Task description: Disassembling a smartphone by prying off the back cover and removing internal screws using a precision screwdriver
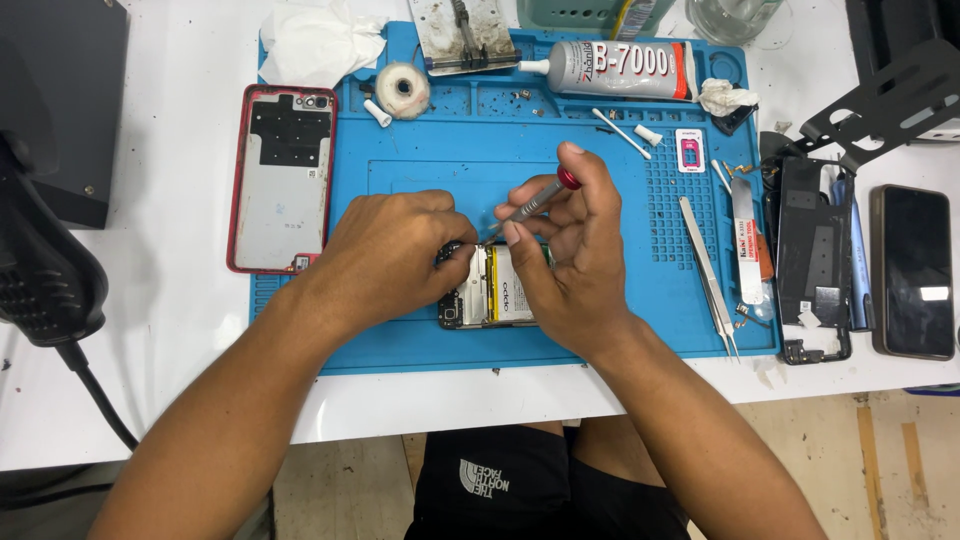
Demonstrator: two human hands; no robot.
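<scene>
While both hands work over the middle of the blue mat, the scene reads thus:

Opened phone (492,290): lies flat, back up, on the near middle of the blue work mat (400,345), its insides and battery exposed, largely hidden under both hands.

Left hand (395,255): pressed down on the phone's left end, fingers curled closed over its edge, seemingly to keep it from sliding.

Right hand (570,255): fingers pinched shut on a small screwdriver (535,203), forefinger resting on its red cap; the shaft slants down and left toward the phone's far edge. The tip is hidden between the hands.

Red back cover (282,180): laid inside up at the mat's left edge, well apart from the phone.

Tweezers (708,275): on the mat's right side, lying lengthwise, within easy reach of the right hand.

Glue tube (620,68): lying along the far edge of the mat.

Tape roll (403,88): far left on the mat, beside crumpled tissue (320,42).

Dark phone (912,270): off the mat, far right on the white table (180,330).
</scene>
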